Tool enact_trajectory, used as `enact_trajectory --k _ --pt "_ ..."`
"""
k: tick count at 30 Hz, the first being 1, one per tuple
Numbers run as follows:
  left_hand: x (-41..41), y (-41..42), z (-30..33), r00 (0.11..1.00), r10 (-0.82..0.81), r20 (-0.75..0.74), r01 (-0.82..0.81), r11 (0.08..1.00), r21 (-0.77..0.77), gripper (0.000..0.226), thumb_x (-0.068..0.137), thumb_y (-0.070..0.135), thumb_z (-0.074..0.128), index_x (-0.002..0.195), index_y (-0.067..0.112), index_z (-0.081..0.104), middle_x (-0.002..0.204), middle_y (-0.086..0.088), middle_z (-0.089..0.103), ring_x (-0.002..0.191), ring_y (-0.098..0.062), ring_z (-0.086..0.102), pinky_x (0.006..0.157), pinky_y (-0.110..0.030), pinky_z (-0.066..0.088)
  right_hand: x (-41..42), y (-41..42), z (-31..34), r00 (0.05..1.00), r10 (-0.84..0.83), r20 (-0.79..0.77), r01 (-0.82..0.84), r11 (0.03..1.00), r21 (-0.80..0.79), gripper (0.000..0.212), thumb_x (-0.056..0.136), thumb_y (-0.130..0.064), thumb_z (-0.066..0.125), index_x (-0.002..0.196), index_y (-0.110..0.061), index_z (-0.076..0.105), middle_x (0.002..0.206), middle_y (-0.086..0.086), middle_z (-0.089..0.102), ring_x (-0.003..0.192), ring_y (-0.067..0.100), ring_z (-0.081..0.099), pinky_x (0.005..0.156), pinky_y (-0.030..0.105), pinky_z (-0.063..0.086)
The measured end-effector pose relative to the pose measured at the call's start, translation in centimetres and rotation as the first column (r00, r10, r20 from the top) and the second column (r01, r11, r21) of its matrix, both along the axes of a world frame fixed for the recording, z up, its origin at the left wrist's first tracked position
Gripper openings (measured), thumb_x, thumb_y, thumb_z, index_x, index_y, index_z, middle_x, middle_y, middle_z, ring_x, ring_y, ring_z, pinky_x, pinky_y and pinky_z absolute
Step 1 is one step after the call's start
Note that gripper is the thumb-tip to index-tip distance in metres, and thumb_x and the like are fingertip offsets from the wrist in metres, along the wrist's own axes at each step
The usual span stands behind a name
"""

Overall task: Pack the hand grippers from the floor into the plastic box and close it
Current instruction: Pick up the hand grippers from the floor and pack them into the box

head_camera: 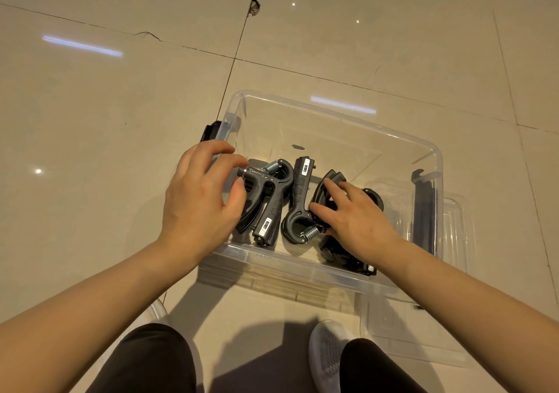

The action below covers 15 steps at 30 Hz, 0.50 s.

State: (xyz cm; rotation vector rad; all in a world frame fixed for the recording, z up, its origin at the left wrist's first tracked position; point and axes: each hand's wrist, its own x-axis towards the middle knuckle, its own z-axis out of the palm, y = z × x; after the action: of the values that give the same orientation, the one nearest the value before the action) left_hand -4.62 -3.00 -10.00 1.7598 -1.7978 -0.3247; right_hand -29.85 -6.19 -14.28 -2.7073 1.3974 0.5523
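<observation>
left hand (199,199) loosely curled, right hand (354,214) flat

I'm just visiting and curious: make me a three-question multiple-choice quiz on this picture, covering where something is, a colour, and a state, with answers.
1. Where do the hand grippers lie?
A. on the tiles beside the box
B. inside the plastic box
C. on the person's lap

2. What colour are their handles?
A. black
B. red
C. yellow

3. What is the state of the box?
A. lid on and latched
B. lid on, unlatched
C. open, with no lid on top

Answers:
1 B, they rest on the box floor, within its clear walls.
2 A, the handles are black, with metal springs.
3 C, the left hand and right hand both reach in through the open top; a clear lid seems to lie beside it.
</observation>
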Motion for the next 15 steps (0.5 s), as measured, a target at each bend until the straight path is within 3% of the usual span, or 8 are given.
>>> enact_trajectory --k 3,8,12,15 --pt "0.0 0.0 -0.1 1.000 -0.011 0.006 0.011 1.000 -0.004 0.031 0.083 0.026 0.044 0.101 0.013 0.065 0.113 -0.004 0.056 0.110 -0.019 0.046 0.086 -0.022 0.034 0.3 0.1 0.2 0.995 0.036 -0.091 -0.041 0.998 -0.054 0.056 0.055 -0.016 0.085 0.108 -0.020 0.066 0.124 0.029 0.055 0.102 0.045 0.059 0.084 0.050 0.050" --pt "0.1 0.0 0.0 1.000 -0.016 0.013 0.016 1.000 -0.007 0.030 0.083 0.026 0.045 0.100 0.013 0.065 0.113 -0.005 0.056 0.111 -0.020 0.046 0.086 -0.025 0.036 0.7 -0.3 0.6 0.996 -0.013 -0.092 0.012 1.000 -0.018 0.058 0.060 -0.023 0.083 0.114 -0.020 0.062 0.129 0.025 0.054 0.100 0.040 0.060 0.082 0.047 0.049" --pt "0.2 -0.1 -0.1 0.999 -0.041 0.016 0.041 0.999 -0.026 0.028 0.083 0.026 0.046 0.100 0.014 0.065 0.112 -0.004 0.056 0.111 -0.021 0.047 0.089 -0.031 0.036 0.2 -0.6 3.2 0.988 -0.144 0.057 0.141 0.989 0.052 0.064 0.082 -0.048 0.064 0.138 -0.026 0.040 0.147 0.010 0.036 0.123 0.032 0.046 0.102 0.046 0.034" --pt "0.1 0.0 -0.4 0.989 -0.017 0.144 0.017 1.000 -0.005 0.024 0.081 0.026 0.050 0.100 0.019 0.064 0.114 -0.002 0.055 0.115 -0.023 0.048 0.101 -0.047 0.027 -1.3 -0.6 6.1 0.929 -0.320 0.189 0.302 0.946 0.116 0.054 0.089 -0.048 0.054 0.137 -0.027 0.041 0.143 0.000 0.040 0.119 0.025 0.049 0.098 0.039 0.039"
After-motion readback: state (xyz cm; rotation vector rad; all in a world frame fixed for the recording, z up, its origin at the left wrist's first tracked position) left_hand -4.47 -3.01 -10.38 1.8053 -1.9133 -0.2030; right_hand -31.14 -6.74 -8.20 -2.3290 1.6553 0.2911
